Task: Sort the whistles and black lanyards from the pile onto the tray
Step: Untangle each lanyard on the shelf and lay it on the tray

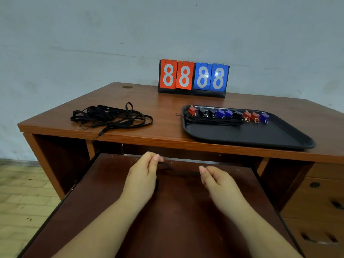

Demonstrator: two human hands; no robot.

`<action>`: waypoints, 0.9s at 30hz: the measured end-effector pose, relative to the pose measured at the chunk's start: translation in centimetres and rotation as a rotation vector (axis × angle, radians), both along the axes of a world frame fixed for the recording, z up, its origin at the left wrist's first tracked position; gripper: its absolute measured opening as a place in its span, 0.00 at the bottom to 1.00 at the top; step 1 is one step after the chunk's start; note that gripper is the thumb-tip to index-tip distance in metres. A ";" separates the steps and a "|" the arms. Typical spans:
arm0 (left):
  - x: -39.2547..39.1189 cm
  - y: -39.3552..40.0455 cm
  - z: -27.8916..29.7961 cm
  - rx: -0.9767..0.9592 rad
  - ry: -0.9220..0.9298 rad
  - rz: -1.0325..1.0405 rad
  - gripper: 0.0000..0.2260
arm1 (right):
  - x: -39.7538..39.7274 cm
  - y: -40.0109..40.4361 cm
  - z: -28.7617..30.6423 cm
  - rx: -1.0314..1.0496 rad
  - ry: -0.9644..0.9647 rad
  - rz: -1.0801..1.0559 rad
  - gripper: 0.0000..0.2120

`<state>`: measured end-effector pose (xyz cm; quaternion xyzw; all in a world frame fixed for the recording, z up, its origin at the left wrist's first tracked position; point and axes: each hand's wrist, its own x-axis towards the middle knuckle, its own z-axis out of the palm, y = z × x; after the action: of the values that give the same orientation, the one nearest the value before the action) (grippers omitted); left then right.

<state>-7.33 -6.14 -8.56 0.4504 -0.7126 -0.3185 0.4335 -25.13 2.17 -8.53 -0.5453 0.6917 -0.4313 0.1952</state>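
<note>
Black lanyards (pixel 111 116) sit tangled on the counter (pixel 167 105), well apart from the tray (pixel 260 135). Your left hand (pixel 143 175) and right hand (pixel 219 185) pinch one blurred lanyard (pixel 167 167); snagged loops could drag others off.

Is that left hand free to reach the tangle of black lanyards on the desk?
Probably not yet. The left hand and right hand seem to pinch a black lanyard stretched between them. Nothing stands between it and the lanyard pile, though.
</note>
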 end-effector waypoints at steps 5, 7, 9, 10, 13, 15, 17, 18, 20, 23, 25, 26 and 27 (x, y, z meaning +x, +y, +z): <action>-1.7 2.2 -0.4 -0.009 0.007 -0.256 0.11 | 2.2 0.1 -0.3 -0.029 0.094 0.130 0.16; -2.3 2.7 -0.5 0.005 0.009 -0.306 0.10 | 2.7 0.1 -0.4 -0.033 0.105 0.137 0.15; -2.3 2.7 -0.6 0.012 0.011 -0.311 0.10 | 2.8 0.1 -0.4 -0.039 0.116 0.130 0.15; -2.3 2.6 -0.6 0.010 -0.001 -0.317 0.10 | 2.8 0.2 -0.5 -0.043 0.124 0.130 0.16; -2.1 2.5 -0.7 0.009 -0.040 -0.337 0.10 | 3.0 0.1 -0.7 -0.029 0.108 0.144 0.15; -2.0 2.4 -0.8 0.008 -0.057 -0.330 0.10 | 3.2 0.0 -0.9 -0.019 0.079 0.149 0.16; -1.9 2.2 -0.9 0.011 -0.092 -0.328 0.11 | 3.3 0.0 -0.9 -0.013 0.059 0.147 0.16; -1.9 2.1 -0.9 0.006 -0.117 -0.329 0.11 | 3.4 0.0 -0.8 -0.009 0.050 0.153 0.17; -1.8 2.0 -0.9 -0.023 -0.160 -0.321 0.11 | 3.4 0.1 -0.8 0.004 0.041 0.172 0.17; -1.2 1.2 -0.6 -0.057 -0.167 -0.208 0.10 | 2.6 0.0 -0.7 0.007 0.033 0.161 0.17; -0.7 0.5 -0.4 -0.045 -0.143 -0.121 0.11 | 1.8 0.0 -0.5 0.006 0.011 0.127 0.17; -0.4 0.2 -0.4 -0.038 -0.134 -0.099 0.11 | 1.6 0.0 -0.4 0.011 0.003 0.109 0.17; -0.3 0.1 -0.4 -0.035 -0.127 -0.089 0.12 | 1.4 0.1 -0.2 0.008 -0.013 0.092 0.16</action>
<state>-7.62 -6.02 -8.94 0.4301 -0.7633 -0.2956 0.3808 -23.71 2.24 -8.75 -0.5731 0.6663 -0.4226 0.2212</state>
